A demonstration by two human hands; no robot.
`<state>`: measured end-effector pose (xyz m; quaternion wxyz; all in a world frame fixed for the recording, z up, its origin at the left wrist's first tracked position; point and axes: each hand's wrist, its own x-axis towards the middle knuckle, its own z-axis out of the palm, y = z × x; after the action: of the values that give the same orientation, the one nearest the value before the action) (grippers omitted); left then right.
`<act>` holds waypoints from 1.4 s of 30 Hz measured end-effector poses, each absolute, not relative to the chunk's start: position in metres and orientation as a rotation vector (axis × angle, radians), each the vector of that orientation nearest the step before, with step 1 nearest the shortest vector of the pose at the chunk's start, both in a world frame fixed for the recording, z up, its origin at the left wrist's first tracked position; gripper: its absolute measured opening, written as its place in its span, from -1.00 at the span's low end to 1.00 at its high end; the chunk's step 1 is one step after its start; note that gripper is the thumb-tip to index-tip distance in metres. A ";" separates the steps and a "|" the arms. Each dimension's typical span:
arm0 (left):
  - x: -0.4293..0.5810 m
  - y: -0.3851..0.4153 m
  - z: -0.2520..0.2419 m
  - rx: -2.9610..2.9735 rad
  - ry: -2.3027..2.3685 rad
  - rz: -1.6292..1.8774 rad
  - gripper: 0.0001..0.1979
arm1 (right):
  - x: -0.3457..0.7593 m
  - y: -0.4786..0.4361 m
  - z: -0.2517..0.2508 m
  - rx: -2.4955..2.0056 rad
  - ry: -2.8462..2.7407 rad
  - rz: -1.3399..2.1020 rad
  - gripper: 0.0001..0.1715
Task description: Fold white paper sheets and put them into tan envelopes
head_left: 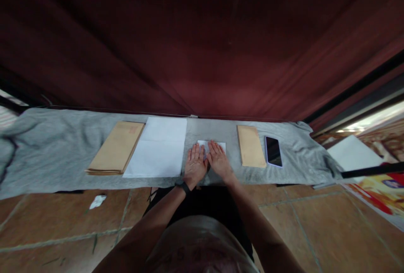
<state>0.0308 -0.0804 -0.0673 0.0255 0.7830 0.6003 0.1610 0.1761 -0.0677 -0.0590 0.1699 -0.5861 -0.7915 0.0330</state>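
Note:
Both palms lie flat, side by side, on a small folded sheet of white paper (222, 145) at the middle of the cloth-covered table. My left hand (195, 164) has its fingers stretched out over the paper's left part; a dark watch is on that wrist. My right hand (218, 160) presses on the paper's middle and right part, fingers also straight. Much of the paper is hidden beneath them. Left of my hands lies a stack of white paper sheets (159, 149), and beyond it a stack of brown envelopes (115, 147). To the right is another brown envelope (251, 147).
A phone (273, 152) with a dark screen lies right of the single envelope. Rumpled grey cloth (57, 147) covers the narrow table. A dark red curtain (202, 54) hangs behind its far edge. Crumpled white tissue (97, 201) is on the tiled floor.

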 end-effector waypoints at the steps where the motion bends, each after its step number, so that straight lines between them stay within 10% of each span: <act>1: 0.031 -0.080 -0.067 2.416 1.855 0.494 -0.38 | 0.174 -0.069 -0.061 -1.655 -2.261 0.104 -0.39; 42: 0.029 -0.082 -0.060 2.390 1.821 0.587 -0.36 | 0.215 0.003 -0.014 -2.034 -2.258 0.377 -0.79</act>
<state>0.0289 -0.0824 -0.0596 0.0401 0.7799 0.5945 0.1917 0.2154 0.0031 -0.0140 0.0398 -0.6637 -0.7367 0.1231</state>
